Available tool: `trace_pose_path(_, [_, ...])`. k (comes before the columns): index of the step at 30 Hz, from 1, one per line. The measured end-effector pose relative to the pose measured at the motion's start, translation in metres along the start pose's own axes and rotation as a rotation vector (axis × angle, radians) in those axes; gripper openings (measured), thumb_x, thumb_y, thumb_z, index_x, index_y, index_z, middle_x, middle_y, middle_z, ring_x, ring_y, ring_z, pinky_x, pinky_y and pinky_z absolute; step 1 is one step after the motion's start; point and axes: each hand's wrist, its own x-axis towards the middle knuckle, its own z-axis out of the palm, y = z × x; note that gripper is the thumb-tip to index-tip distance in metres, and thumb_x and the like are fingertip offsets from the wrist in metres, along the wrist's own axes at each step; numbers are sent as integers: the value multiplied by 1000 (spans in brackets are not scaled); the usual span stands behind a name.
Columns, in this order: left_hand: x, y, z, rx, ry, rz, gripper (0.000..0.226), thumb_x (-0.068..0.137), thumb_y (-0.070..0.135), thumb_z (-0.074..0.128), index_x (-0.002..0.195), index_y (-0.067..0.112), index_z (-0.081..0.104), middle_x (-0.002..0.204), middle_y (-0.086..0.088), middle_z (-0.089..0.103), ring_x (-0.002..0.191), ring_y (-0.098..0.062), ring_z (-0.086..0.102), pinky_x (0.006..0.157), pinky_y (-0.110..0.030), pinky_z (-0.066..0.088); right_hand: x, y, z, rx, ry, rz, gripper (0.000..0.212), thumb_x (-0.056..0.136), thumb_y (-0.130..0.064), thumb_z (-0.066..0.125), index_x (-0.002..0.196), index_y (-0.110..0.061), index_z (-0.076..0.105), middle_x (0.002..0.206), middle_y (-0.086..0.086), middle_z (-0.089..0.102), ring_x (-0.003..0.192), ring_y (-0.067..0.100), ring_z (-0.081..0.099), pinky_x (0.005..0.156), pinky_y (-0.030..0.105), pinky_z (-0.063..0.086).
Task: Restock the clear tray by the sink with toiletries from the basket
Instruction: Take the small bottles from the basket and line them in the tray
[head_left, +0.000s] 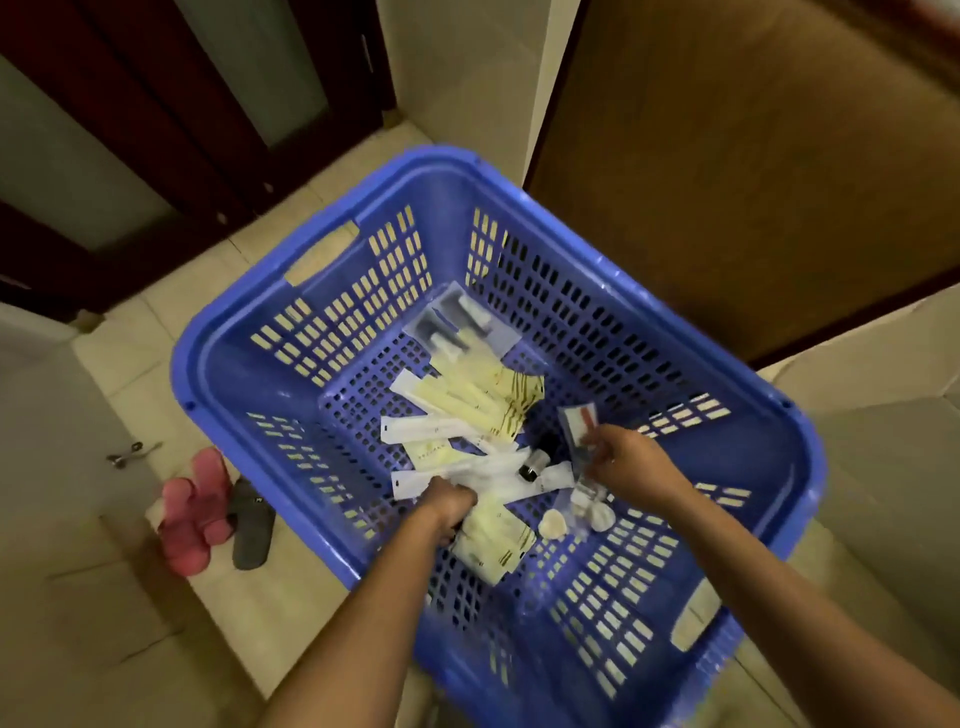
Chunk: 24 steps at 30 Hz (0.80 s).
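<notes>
- The person is bending over the blue basket (441, 156) on the floor, with both hands down inside it and a little apart.
- The left hand (449, 501) is curling round a bunch of cream sachets (493, 535). They are looking light, flat and slick, so they are likely to fan out unless gripped across the middle of the stack.
- The right hand (621, 457) is pinching a clear packet (579, 423) with something red inside. The film is looking thin and crinkly, so pinching a sealed edge seems best.
- Between the hands a small dark bottle (532, 467) is lying on its side. I am guessing it is the one stiff, heavier piece, best taken round its body.
- Beyond the left hand, long white wrappers (431, 428) are lying crisscrossed. They are narrow and bendy, so scooping several together should work.
- The clear tray is not showing anywhere from here.
</notes>
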Motion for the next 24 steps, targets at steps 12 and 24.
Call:
trace_pose_path(12, [83,-22,60,-339,399,-246,45,99,26,40,136,-1,38,144,-25,30,126,-37,38,98,-39,37,130,38,130,565,102,540,36,93,-29,51,97,6,57,93,19,66,81,36,65,77,45,55])
trace_pose_path(24, [84,-12,85,-249,507,-120,29,96,17,43,115,0,56,130,-18,42,109,-31,49,88,-38,43,152,34,134,337,106,504,46,77,-33,67,109,-3,54,105,13,63,94,33,62,75,37,52])
